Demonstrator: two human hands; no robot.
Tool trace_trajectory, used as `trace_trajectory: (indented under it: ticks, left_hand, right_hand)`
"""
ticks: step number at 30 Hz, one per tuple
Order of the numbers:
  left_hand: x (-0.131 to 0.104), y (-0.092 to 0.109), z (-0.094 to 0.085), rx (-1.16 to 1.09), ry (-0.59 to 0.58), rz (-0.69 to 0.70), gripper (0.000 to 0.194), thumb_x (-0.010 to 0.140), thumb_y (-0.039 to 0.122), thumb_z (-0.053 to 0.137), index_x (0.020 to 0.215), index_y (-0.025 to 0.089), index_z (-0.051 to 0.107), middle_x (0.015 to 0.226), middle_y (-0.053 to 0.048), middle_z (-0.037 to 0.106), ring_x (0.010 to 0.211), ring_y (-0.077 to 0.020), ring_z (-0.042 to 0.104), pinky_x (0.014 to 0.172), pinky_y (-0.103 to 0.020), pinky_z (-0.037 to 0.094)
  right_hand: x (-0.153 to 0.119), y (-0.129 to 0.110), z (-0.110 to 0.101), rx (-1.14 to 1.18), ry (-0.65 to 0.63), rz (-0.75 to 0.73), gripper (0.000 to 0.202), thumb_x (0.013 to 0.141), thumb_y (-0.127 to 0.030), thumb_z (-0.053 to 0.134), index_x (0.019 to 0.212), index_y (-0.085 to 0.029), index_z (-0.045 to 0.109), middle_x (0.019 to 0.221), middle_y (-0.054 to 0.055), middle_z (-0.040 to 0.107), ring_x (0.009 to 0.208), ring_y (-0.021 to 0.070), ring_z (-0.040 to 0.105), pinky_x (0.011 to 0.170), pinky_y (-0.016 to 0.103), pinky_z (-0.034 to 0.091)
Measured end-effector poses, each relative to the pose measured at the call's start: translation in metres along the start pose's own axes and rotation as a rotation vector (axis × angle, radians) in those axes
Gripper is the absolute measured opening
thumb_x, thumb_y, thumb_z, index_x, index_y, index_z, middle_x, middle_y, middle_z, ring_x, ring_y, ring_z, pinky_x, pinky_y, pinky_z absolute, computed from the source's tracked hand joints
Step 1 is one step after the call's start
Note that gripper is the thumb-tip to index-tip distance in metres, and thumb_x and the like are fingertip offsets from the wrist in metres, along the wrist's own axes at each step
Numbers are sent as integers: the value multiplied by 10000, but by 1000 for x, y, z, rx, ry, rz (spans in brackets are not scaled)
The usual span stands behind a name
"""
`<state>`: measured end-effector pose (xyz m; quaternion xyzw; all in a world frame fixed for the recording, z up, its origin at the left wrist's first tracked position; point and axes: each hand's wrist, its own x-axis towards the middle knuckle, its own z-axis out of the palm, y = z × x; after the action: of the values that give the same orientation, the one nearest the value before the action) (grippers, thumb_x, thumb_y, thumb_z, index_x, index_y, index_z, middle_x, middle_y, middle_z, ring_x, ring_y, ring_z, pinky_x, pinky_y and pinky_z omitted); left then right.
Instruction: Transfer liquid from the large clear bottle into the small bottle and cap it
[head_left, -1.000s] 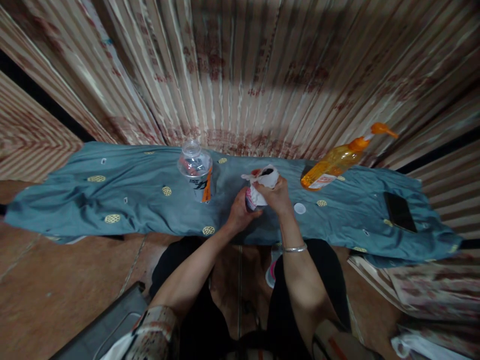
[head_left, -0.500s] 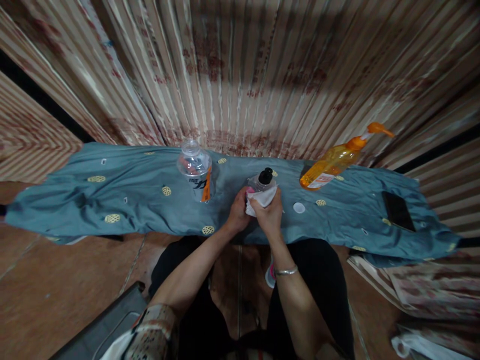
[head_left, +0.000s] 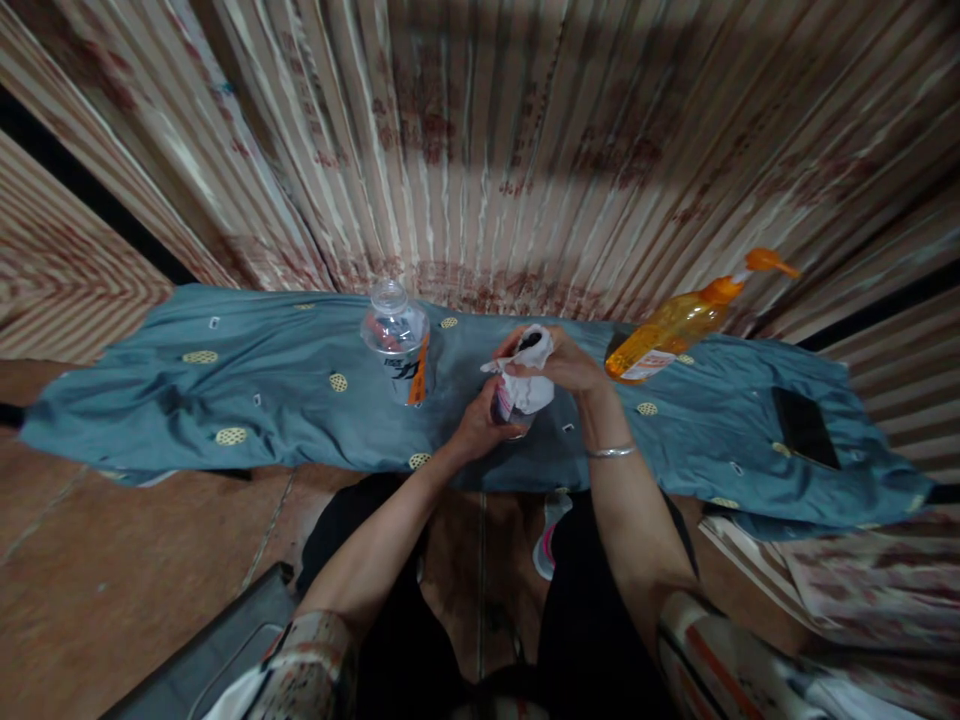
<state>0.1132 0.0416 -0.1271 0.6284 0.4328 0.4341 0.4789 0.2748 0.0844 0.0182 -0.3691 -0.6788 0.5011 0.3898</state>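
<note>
Around the lower part of a small bottle [head_left: 504,400] with a pink-marked side, my left hand [head_left: 480,422] is closed. A white tissue [head_left: 534,390] covers much of the bottle and wraps about its black top [head_left: 531,340]. My right hand [head_left: 571,360] grips the tissue against the bottle's upper end, its fingers partly hidden behind it. To the left stands a clear plastic bottle [head_left: 401,355] with a black and orange label and no cap on its neck. An orange pump bottle [head_left: 667,332] of yellow liquid is to the right, apart from my hands.
A blue-green cloth with yellow patterns [head_left: 285,400] covers the narrow table. A dark flat phone-like object [head_left: 805,428] lies near its right end. Pleated curtains [head_left: 480,150] hang close behind, and a grey box-like thing [head_left: 210,640] is on the floor at lower left.
My right hand has moved from the bottle's front up to its top, carrying the tissue over the black top. The white disc on the cloth no longer shows, the right forearm now being there.
</note>
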Motion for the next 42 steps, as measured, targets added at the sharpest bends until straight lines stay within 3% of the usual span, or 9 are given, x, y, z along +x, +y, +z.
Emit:
trace_trajectory:
  ticks: [10,15,19,22,25,29,33,37,42]
  left_hand:
    - [-6,-3,6,24,33,29,1042,624,260,1065,1537,153,573,1525,-200,697,1437,-406,650,1271,-597,472]
    - [-5,-2,17,41,71,52,475,1017,410,778,1432,205,671,1475,-147,689,1264,-330,719,1048,-573,638]
    - [-6,-1,18,46,95,87,459,1034,416,756,1433,207,669,1468,-145,687,1238,-320,725,1018,-557,651]
    - [-7,-2,14,44,86,116,459,1034,416,755,1437,213,670,1490,-147,679,1272,-329,712,1052,-576,635]
    - [-6,-4,11,24,50,109,508,1010,395,783,1465,213,649,1476,-150,694,1265,-330,721,1068,-586,624]
    - [-3,-6,7,-13,-7,60,926,748,308,989,1558,199,553,1324,-114,789,1144,-314,773,1056,-524,625]
    - [0,-5,1,-41,-25,23,1034,629,302,1026,1545,182,561,1373,-140,782,1271,-364,735,1151,-538,563]
    - [3,-5,-2,-84,-51,-2,1029,642,301,1010,1556,159,559,1430,-177,754,1311,-384,721,1185,-563,535]
    - [5,-11,0,-138,-62,0,1125,580,227,1023,1595,180,539,1529,-179,697,1421,-393,661,1247,-556,489]
  right_hand:
    - [-30,28,52,-253,688,-24,283,836,-415,804,1046,-265,688,972,57,797,875,273,771,877,420,657]
    - [-45,44,78,-451,875,-23,655,774,-313,785,1391,-240,579,1395,164,732,1331,364,696,1175,537,558]
    - [-65,74,93,-297,918,65,795,748,-393,798,1461,-216,495,1428,209,707,1322,373,703,1142,548,572]
    - [-76,88,94,-208,895,146,798,724,-506,832,1402,-214,527,1281,188,770,1164,366,762,1039,538,625]
    - [-75,83,82,-223,844,16,831,735,-545,872,1427,-227,539,1376,180,750,1275,356,733,1097,518,607]
    - [-51,58,52,-256,706,-127,784,760,-518,897,1424,-227,599,1369,158,767,1254,347,754,1118,519,605]
    - [-20,35,18,-111,355,-160,517,799,-492,899,1224,-252,727,1020,53,841,930,276,819,869,432,681]
    - [-8,27,-2,47,73,-82,514,724,-508,998,1109,-238,793,975,52,855,893,258,816,807,394,673]
    - [-22,36,3,150,179,-81,560,632,-511,1044,1083,-278,810,1022,32,847,998,276,810,915,413,675]
